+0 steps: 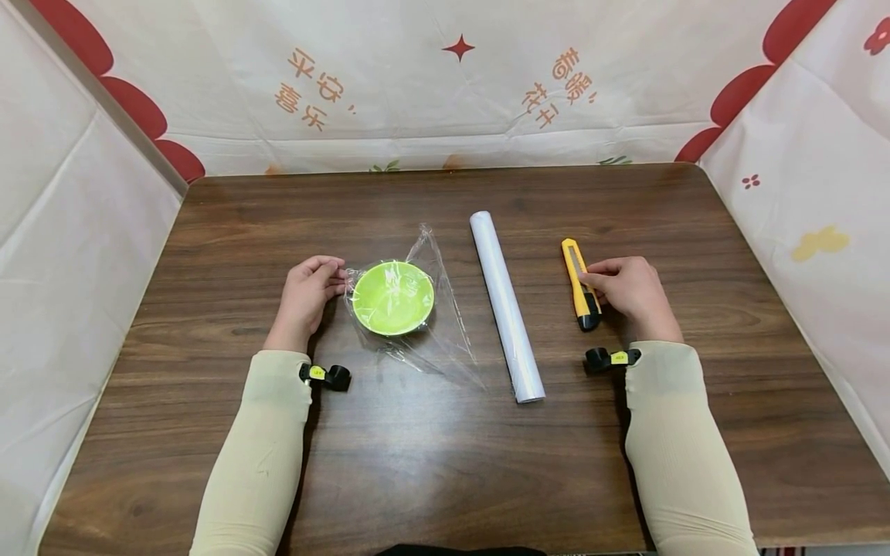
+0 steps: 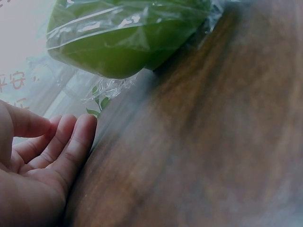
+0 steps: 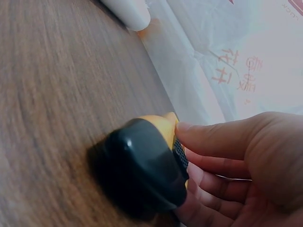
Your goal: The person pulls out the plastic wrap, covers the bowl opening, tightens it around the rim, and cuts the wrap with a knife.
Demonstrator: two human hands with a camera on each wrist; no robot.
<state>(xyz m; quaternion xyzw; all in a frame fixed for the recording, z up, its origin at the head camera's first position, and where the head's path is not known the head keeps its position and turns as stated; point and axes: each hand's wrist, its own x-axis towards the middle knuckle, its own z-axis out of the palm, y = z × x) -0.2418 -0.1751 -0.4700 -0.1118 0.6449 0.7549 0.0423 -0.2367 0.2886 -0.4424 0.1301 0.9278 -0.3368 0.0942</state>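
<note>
A green bowl [image 1: 392, 298] stands left of the table's middle with clear plastic wrap [image 1: 445, 344] stretched over it, the loose corners spreading to the right. Beside the bowl's left side is my left hand [image 1: 310, 292], fingers loosely bent close to the crumpled wrap edge. In the left wrist view a small gap shows between those fingertips and the wrap, and nothing is held. My right hand [image 1: 629, 289] pinches a yellow and black utility knife [image 1: 576, 282] between thumb and fingers. In the right wrist view the knife's black end [image 3: 142, 165] faces the camera; no blade shows.
Between the bowl and the knife lies a long white roll of plastic wrap [image 1: 506, 305], slanting on the brown wooden table [image 1: 417, 479]. Printed white cloth [image 1: 417, 85] hangs along the back and both sides of the table.
</note>
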